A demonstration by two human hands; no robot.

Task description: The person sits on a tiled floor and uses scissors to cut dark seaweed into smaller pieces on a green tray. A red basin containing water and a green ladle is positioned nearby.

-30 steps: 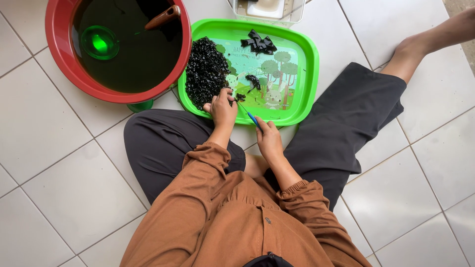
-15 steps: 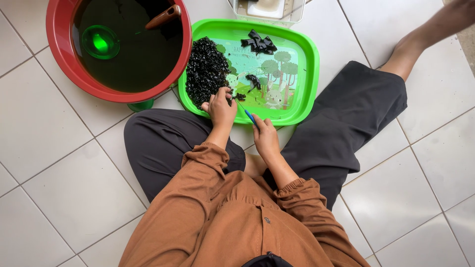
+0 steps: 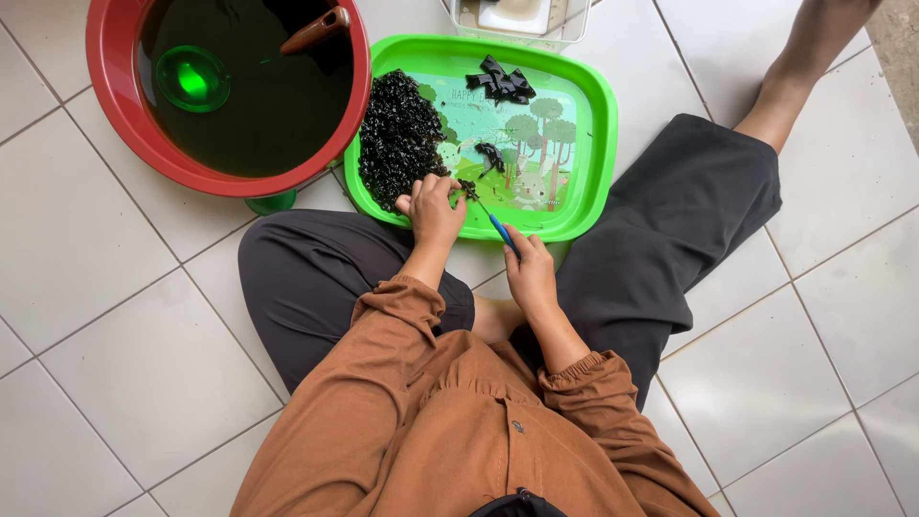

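A small dark piece (image 3: 468, 189) is being pinned on the green tray (image 3: 595, 124) by the left hand (image 3: 433, 213), whose fingers (image 3: 448, 186) are being pressed together over its near-left end, while a blue-handled blade (image 3: 499, 228) is being gripped in the closed fingers (image 3: 517, 260) of the right hand (image 3: 529, 275), its tip being brought against the same piece. The step in hand is judged to be the cutting of this piece into bits; whether the edge is already biting is hard to tell, since the blade is thin and partly hidden at this size. The piece is lying near the tray's near edge, touching the left fingertips and just right of the heap of chopped black bits (image 3: 397, 134), which is being kept at the tray's left side. Two uncut dark pieces are being left further off: one (image 3: 491, 156) mid-tray, one (image 3: 500, 82) at the far rim. The next move is judged to call for a steady hold and a short stroke kept clear of the pinning fingertips. A red basin (image 3: 115, 105) of dark liquid is standing to the left on the tiled floor (image 3: 124, 364).
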